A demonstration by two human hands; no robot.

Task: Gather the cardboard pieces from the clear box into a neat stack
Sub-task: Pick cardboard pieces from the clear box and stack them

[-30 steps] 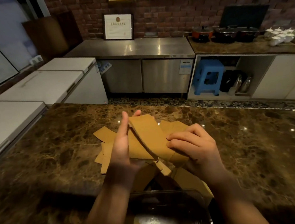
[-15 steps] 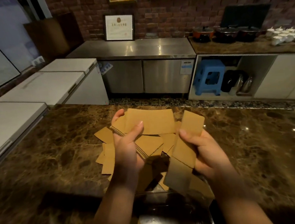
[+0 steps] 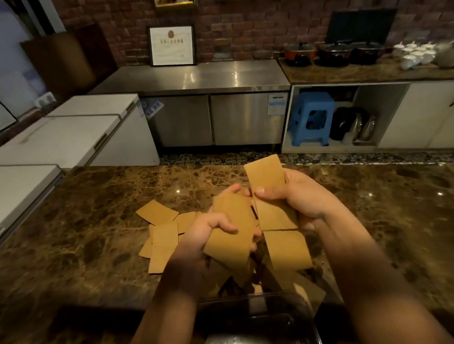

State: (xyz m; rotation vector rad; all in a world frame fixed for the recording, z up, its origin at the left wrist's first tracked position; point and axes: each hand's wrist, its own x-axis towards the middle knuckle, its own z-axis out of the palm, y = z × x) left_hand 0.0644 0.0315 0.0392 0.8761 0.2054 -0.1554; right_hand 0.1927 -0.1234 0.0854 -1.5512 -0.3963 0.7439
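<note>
Above the marble counter [image 3: 95,236], just beyond the clear box [image 3: 260,329]: left hand [image 3: 206,236] clamped on a tilted bundle of cardboard pieces [image 3: 233,233], fingers curled over its near face. Right hand [image 3: 301,198] gripping another long cardboard strip [image 3: 268,179], thumb pressed on front, upper end sticking up past the fingers. Hands close together, nearly touching. More loose cardboard pieces [image 3: 163,236] lying scattered flat on the counter beyond the box, left of the left hand.
</note>
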